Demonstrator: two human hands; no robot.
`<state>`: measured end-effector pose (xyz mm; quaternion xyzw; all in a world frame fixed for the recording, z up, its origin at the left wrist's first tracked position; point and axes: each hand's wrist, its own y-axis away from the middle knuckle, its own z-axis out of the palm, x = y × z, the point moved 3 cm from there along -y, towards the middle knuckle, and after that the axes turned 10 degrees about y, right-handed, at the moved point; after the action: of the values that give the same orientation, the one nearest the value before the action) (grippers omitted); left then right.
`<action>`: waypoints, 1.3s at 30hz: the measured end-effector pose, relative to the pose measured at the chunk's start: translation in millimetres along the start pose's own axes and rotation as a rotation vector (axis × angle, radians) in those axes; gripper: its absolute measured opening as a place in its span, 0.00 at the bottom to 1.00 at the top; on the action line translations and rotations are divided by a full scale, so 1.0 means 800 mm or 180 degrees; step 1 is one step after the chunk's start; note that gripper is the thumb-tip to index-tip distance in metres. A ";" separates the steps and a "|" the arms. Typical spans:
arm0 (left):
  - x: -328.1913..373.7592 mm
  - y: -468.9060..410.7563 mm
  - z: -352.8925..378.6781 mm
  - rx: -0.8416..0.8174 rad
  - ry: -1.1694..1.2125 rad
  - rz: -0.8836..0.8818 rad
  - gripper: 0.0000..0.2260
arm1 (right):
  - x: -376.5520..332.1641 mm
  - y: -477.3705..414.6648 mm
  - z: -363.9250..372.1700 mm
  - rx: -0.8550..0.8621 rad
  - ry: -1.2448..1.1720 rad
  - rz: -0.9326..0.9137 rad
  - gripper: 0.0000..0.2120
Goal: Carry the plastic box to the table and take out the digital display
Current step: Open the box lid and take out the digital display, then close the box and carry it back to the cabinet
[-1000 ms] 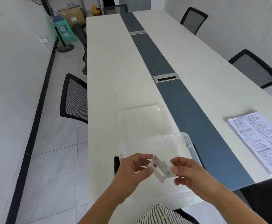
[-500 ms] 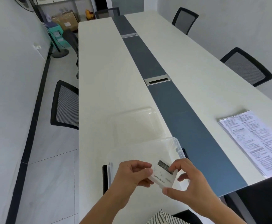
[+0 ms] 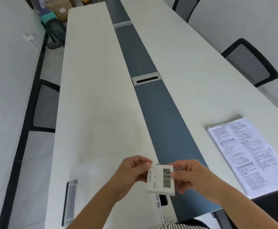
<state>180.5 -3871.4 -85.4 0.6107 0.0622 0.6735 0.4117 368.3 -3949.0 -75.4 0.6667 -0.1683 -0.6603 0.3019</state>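
Pinching from both sides, the fingertips of the left hand (image 3: 131, 172) close on the left edge of the small white rectangular plastic digital display (image 3: 160, 180), thumb on its face, while the right hand (image 3: 190, 176) clamps the right edge, thumb beside the grey LCD panel. Both palms face inward, wrists angled up from the bare forearms at 6 o'clock. The display is held clear above the table, screen up and turned sideways, dark digits showing on the LCD.

Directly beneath the hands sits the clear, glossy plastic box (image 3: 78, 179), open, its rim pale against the tabletop and a grey latch on its left wall; the far part is hard to make out. It rests on the long matte cream table (image 3: 92, 96), which has a slate-blue strip down the middle with a brushed-metal cable slot (image 3: 146, 78) at 12 o'clock. A stack of printed paper sheets (image 3: 249, 154) lies at 3 o'clock, well apart. Black mesh-backed chairs (image 3: 249, 63) stand along both sides.
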 end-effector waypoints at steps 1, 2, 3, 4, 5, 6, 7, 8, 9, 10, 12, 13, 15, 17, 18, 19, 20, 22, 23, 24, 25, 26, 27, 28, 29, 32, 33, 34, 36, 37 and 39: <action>-0.002 -0.013 0.002 0.0275 -0.0147 0.0092 0.06 | 0.003 -0.007 -0.019 0.0145 0.0000 0.0047 0.09; -0.002 -0.023 0.001 0.0612 -0.0380 0.0214 0.05 | 0.004 -0.015 -0.039 0.0321 -0.0040 0.0097 0.09; -0.001 -0.031 -0.002 0.0959 -0.0665 0.0352 0.05 | 0.007 -0.026 -0.061 0.0519 -0.0112 0.0151 0.09; 0.001 -0.035 -0.006 0.1241 -0.0979 0.0492 0.05 | 0.010 -0.038 -0.083 0.0737 -0.0204 0.0204 0.08; 0.001 -0.037 -0.010 0.1436 -0.1325 0.0603 0.06 | 0.013 -0.052 -0.104 0.0956 -0.0307 0.0253 0.08; 0.000 -0.037 -0.016 0.1562 -0.1683 0.0669 0.08 | 0.017 -0.066 -0.125 0.1144 -0.0432 0.0296 0.08; -0.004 -0.037 -0.023 0.1642 -0.2041 0.0693 0.09 | 0.021 -0.082 -0.144 0.1291 -0.0585 0.0335 0.08; -0.009 -0.037 -0.031 0.1700 -0.2408 0.0689 0.11 | 0.025 -0.099 -0.162 0.1409 -0.0747 0.0369 0.09; -0.016 -0.036 -0.039 0.1761 -0.2743 0.0671 0.14 | 0.028 -0.116 -0.178 0.1509 -0.0880 0.0400 0.11; -0.023 -0.035 -0.047 0.1813 -0.3014 0.0616 0.18 | 0.029 -0.134 -0.191 0.1597 -0.0962 0.0434 0.13; -0.038 -0.034 -0.059 0.1852 -0.3380 0.0536 0.26 | 0.027 -0.167 -0.209 0.1738 -0.1064 0.0519 0.15; -0.045 -0.035 -0.062 0.1850 -0.3495 0.0522 0.29 | 0.025 -0.183 -0.214 0.1791 -0.1145 0.0570 0.15; -0.052 -0.036 -0.063 0.1871 -0.3568 0.0456 0.27 | 0.020 -0.210 -0.221 0.1873 -0.1351 0.0655 0.16; -0.053 -0.038 -0.062 0.1969 -0.3576 0.0535 0.25 | 0.015 -0.231 -0.224 0.1910 -0.1482 0.0744 0.18; -0.053 -0.039 -0.061 0.2022 -0.3574 0.0584 0.24 | 0.013 -0.239 -0.225 0.1925 -0.1518 0.0789 0.20; -0.054 -0.040 -0.061 0.2083 -0.3564 0.0641 0.23 | 0.012 -0.246 -0.224 0.1939 -0.1562 0.0828 0.21; -0.054 -0.041 -0.061 0.2145 -0.3538 0.0684 0.22 | 0.011 -0.251 -0.223 0.1947 -0.1603 0.0850 0.22; -0.054 -0.042 -0.060 0.2232 -0.3515 0.0733 0.20 | 0.009 -0.257 -0.221 0.1954 -0.1651 0.0846 0.23; -0.054 -0.043 -0.060 0.2269 -0.3514 0.0750 0.19 | 0.008 -0.260 -0.222 0.1948 -0.1648 0.0839 0.22; -0.054 -0.044 -0.061 0.2293 -0.3516 0.0763 0.19 | 0.006 -0.260 -0.222 0.1953 -0.1620 0.0851 0.22; -0.055 -0.045 -0.062 0.2296 -0.3515 0.0774 0.19 | 0.005 -0.260 -0.223 0.1937 -0.1577 0.0869 0.21; -0.056 -0.046 -0.063 0.2286 -0.3506 0.0779 0.18 | 0.005 -0.257 -0.223 0.1934 -0.1520 0.0909 0.19; -0.055 -0.046 -0.063 0.2277 -0.3480 0.0796 0.18 | 0.005 -0.254 -0.222 0.1960 -0.1492 0.0959 0.17; -0.054 -0.046 -0.063 0.2270 -0.3431 0.0829 0.18 | 0.007 -0.249 -0.220 0.1990 -0.1451 0.1018 0.16; -0.051 -0.044 -0.064 0.2278 -0.3335 0.0886 0.19 | 0.011 -0.244 -0.215 0.2005 -0.1423 0.1085 0.17; -0.041 -0.029 -0.073 0.2503 -0.2902 0.1157 0.15 | 0.030 -0.233 -0.186 0.1883 -0.1177 0.1255 0.16; -0.040 -0.023 -0.081 0.2630 -0.2825 0.1260 0.13 | 0.034 -0.234 -0.172 0.1755 -0.1003 0.1276 0.14; -0.040 -0.016 -0.090 0.2762 -0.2777 0.1322 0.12 | 0.036 -0.237 -0.157 0.1611 -0.0756 0.1278 0.14; -0.043 -0.001 -0.115 0.3041 -0.2664 0.1293 0.11 | 0.031 -0.251 -0.123 0.1293 -0.0181 0.1219 0.15; -0.046 0.007 -0.130 0.3187 -0.2604 0.1237 0.12 | 0.025 -0.261 -0.105 0.1154 0.0070 0.1159 0.15; -0.055 0.026 -0.158 0.3476 -0.2542 0.1043 0.13 | 0.008 -0.281 -0.070 0.1004 0.0495 0.0993 0.13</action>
<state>56.1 -3859.9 -138.3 0.9329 0.1429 0.3230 -0.0699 384.6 -3772.0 -223.5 0.7205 -0.3466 -0.5178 0.3045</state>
